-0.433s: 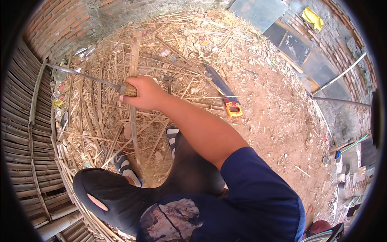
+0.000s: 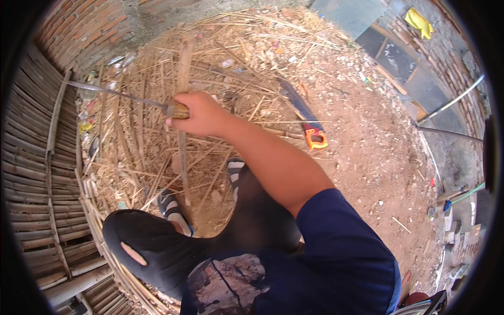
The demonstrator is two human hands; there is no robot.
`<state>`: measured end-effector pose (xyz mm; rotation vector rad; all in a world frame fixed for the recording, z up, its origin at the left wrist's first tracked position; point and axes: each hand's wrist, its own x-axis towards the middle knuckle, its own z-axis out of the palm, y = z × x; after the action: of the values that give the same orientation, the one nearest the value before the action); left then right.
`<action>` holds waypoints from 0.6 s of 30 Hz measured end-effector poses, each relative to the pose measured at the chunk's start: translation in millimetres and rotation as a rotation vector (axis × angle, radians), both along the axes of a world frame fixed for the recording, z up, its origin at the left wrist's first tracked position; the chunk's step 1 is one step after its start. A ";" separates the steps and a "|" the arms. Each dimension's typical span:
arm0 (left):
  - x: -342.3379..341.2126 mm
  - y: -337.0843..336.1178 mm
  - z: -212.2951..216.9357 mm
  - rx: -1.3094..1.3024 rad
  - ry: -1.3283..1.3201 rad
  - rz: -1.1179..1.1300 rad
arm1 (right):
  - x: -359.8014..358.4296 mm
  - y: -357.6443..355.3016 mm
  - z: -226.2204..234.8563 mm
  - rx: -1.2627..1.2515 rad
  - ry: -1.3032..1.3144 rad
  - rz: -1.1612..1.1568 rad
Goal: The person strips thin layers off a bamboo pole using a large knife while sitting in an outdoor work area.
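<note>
My right hand [image 2: 202, 113] is closed round the wooden handle [image 2: 177, 109] of a long-bladed knife that looks like a machete. Its narrow grey blade [image 2: 118, 94] points left toward the slatted wall. Beneath the handle a split wooden or bamboo stick [image 2: 184, 65] runs lengthwise away from me, its near end between my sandalled feet. Whether the knife touches the stick I cannot tell. My left hand does not show. To the right of my hand lies a handsaw [image 2: 299, 107] with an orange and red handle, on the ground.
Dry splints and chips [image 2: 139, 152] litter the ground ahead and left. A slatted bamboo wall [image 2: 34, 168] borders the left, a brick wall [image 2: 100, 34] the far left. Dark panels [image 2: 391, 60] and a yellow cloth [image 2: 419, 23] are at the far right. Bare dirt [image 2: 362, 157] lies right.
The whole view has shifted slightly, so everything sits a little further right and higher. My right hand keeps its grip on the knife, at about the same place over the stick.
</note>
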<state>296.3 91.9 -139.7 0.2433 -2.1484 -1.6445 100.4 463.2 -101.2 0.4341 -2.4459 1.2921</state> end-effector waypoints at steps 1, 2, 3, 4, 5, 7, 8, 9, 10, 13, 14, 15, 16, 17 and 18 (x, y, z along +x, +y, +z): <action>-9.5 -4.0 23.7 -0.018 0.160 0.036 | -3.7 -0.9 -2.7 0.010 -0.022 0.024; -24.0 -7.1 54.1 -0.046 0.340 0.059 | -3.1 1.2 -3.3 0.019 -0.019 0.042; -36.2 -13.0 88.6 -0.062 0.530 0.084 | -1.6 3.3 -0.6 0.037 -0.009 0.059; -51.1 -18.3 125.1 -0.062 0.707 0.093 | -0.4 5.3 0.9 0.055 -0.001 0.074; -62.9 -23.9 164.5 -0.073 0.866 0.097 | -1.3 1.1 0.9 0.032 -0.023 0.119; -96.8 -28.9 220.9 -0.005 0.977 -0.024 | 2.1 -5.8 9.7 0.017 -0.054 0.202; -127.9 -25.1 230.2 0.080 0.923 -0.166 | 6.5 -2.7 16.0 0.020 -0.039 0.202; -173.8 -11.4 207.7 0.251 0.721 -0.391 | 13.1 7.6 18.8 0.052 -0.040 0.181; -208.2 1.1 176.5 0.415 0.453 -0.629 | 16.6 3.6 22.6 0.050 -0.032 0.206; -250.5 57.3 107.9 0.432 -0.044 -0.606 | 20.8 -0.8 30.5 0.004 -0.065 0.321; -253.1 78.9 101.6 0.387 -0.165 -0.717 | 20.9 0.9 31.2 0.029 -0.055 0.345; -264.2 82.2 92.7 0.371 -0.207 -0.863 | 21.9 -2.4 34.1 0.042 -0.042 0.383; -266.1 94.0 92.3 0.394 -0.195 -0.953 | 23.9 -3.0 34.2 0.056 -0.042 0.413; -268.3 106.9 93.1 0.416 -0.181 -1.042 | 23.9 -3.3 37.1 0.061 -0.072 0.451; -270.5 116.0 95.3 0.432 -0.162 -1.137 | 26.7 -5.3 40.0 0.072 -0.090 0.468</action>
<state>25.8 207.9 -44.4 -0.9294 -2.1121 -2.7425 127.2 457.9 -61.2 1.0380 -2.5642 1.4213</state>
